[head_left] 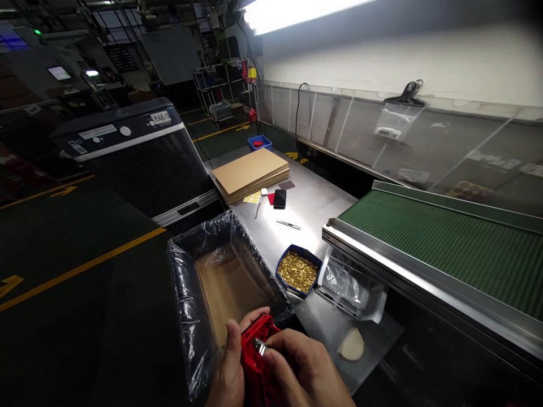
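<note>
Biggest thing on the steel table (314,203) is the green conveyor (445,243) running along the right side, nothing riding on it. Next down is the carton (220,282) at the near left, lined with a clear plastic bag; all I can see inside is the bare cardboard bottom. Further back there's a flat stack of cardboard (250,172), with a phone (279,198) lying just beside it. Just right of the carton sits a small blue tray (297,271) packed full of little brass-coloured parts. Touching that tray's right side is a clear pouch (354,288) tucked against the conveyor frame; can't tell what's in it.

Hands are both low in the middle, right at the carton's near edge. Left hand (229,367) is wrapped around the side of a red part (257,362), thumb up on its top edge. Right hand (305,367) is curled over it from the right, fingertips pinching a small shiny metal piece (259,346) against the red part's top.
</note>
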{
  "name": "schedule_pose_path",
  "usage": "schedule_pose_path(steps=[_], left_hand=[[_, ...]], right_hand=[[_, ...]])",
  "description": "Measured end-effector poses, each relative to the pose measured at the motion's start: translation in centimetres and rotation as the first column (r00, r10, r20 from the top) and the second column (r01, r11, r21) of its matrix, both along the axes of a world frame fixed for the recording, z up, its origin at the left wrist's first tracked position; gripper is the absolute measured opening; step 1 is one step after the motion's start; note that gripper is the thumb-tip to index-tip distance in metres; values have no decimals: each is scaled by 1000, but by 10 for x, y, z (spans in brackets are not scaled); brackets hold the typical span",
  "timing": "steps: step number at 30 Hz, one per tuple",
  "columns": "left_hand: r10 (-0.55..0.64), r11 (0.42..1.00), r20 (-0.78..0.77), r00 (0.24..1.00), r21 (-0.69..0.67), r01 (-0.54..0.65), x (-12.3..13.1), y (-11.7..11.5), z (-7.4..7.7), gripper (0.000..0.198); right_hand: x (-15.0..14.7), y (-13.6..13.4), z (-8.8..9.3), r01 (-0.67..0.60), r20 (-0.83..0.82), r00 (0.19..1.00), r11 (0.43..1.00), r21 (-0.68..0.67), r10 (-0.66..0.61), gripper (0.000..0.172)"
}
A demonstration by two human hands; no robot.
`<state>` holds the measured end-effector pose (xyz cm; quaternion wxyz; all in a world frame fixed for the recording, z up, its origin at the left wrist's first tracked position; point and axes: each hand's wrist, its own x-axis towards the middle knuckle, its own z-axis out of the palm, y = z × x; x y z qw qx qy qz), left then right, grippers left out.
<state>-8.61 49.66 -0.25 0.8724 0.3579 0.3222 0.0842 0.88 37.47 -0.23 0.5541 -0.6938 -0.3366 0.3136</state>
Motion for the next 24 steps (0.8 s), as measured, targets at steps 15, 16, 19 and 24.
schedule_pose_path(steps=[15, 16, 19, 24], left_hand=[[-4, 927, 25, 1000, -376, 13, 3, -5, 8, 63], [-9, 918, 15, 1000, -396, 14, 3, -6, 8, 63], [-44, 903, 4, 999, -427, 41, 3, -7, 7, 64], [-81, 932, 30, 996, -351, 87, 7, -8, 4, 61]], right_hand=[[7, 0, -4, -49, 824, 539, 970, 237, -174, 20], [7, -1, -6, -54, 831, 530, 972, 230, -168, 21], [9, -3, -10, -81, 856, 497, 974, 210, -143, 23], [15, -4, -9, -122, 892, 437, 974, 191, -120, 23]])
